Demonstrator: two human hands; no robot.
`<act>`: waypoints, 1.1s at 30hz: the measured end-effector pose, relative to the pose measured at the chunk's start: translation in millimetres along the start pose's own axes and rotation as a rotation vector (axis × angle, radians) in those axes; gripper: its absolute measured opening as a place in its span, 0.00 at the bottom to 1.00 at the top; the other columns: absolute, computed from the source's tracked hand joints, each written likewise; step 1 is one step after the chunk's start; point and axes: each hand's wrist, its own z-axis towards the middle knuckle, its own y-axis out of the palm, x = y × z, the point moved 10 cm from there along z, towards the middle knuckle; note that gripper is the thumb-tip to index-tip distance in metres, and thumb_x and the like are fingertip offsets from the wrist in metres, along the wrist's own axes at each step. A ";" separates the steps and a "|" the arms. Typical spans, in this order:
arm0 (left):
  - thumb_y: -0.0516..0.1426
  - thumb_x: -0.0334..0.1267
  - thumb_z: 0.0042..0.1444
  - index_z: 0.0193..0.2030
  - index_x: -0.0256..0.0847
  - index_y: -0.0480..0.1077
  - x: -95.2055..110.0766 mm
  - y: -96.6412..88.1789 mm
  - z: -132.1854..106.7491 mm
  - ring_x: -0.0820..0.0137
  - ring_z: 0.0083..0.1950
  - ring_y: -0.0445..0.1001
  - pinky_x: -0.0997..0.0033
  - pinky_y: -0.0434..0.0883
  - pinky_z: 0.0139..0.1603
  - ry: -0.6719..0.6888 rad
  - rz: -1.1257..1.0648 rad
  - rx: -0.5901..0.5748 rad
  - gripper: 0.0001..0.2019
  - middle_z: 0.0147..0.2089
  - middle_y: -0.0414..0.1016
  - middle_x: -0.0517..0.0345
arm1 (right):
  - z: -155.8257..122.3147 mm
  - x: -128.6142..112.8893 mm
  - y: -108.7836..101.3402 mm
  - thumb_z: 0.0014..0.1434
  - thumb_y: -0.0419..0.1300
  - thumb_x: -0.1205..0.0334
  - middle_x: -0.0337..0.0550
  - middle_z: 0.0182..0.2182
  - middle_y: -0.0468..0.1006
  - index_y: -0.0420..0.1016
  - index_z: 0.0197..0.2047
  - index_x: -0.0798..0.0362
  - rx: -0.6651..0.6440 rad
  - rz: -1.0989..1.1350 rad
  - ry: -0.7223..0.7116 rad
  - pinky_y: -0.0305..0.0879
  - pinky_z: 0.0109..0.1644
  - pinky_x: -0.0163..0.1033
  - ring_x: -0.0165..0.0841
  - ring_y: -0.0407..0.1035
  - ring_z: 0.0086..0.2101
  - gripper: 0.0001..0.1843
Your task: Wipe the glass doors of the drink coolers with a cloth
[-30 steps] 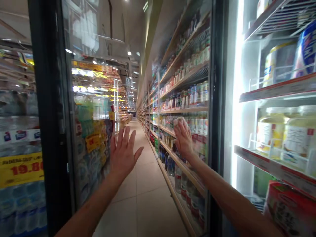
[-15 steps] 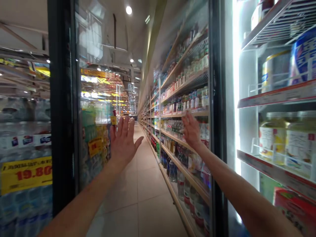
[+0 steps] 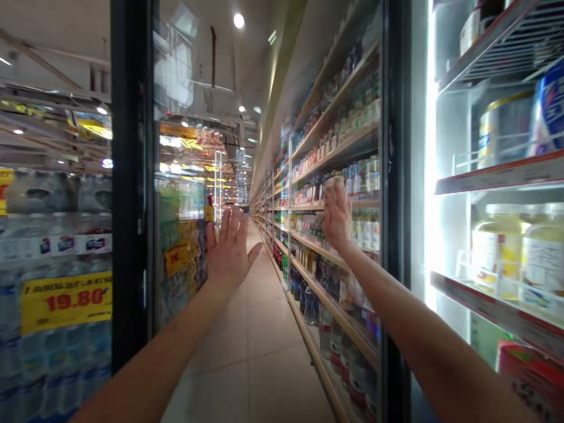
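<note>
Shrink-wrapped bottles (image 3: pixel 66 358) are standing left of the glass door (image 3: pixel 132 176), a yellow price sign (image 3: pixel 66 301) hanging across their crinkled clear plastic; right of the door's black left edge, the left hand (image 3: pixel 230 255) is lying wide, fingers straight and thumb spread, holding nothing, its palm facing the glass door; whether it is pressing there, I cannot tell; the pale cloth (image 3: pixel 333 183) is lying up and to the right of it, towards the door's right edge; the right hand (image 3: pixel 338 218) is the nearer one, narrow, fingers together, holding the cloth at its tips; the cloth is looking soft and bunched, mostly hidden, so its long axis is not showing; beyond the door's right edge, rounded, pale-capped bottles (image 3: pixel 494 258) are standing on a lit shelf (image 3: pixel 484 302), a glossy red box (image 3: pixel 529 379) sitting below.
</note>
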 end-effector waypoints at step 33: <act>0.48 0.50 0.60 0.67 0.37 0.47 -4.9 -1.9 -6.7 0.60 0.70 0.45 0.52 0.42 0.67 0.073 0.056 -0.058 0.32 0.68 0.49 0.43 | -61.4 -122.4 29.0 0.58 0.49 0.70 0.39 0.64 0.56 0.49 0.66 0.44 -0.203 0.106 -0.442 0.47 0.66 0.49 0.34 0.42 0.65 0.34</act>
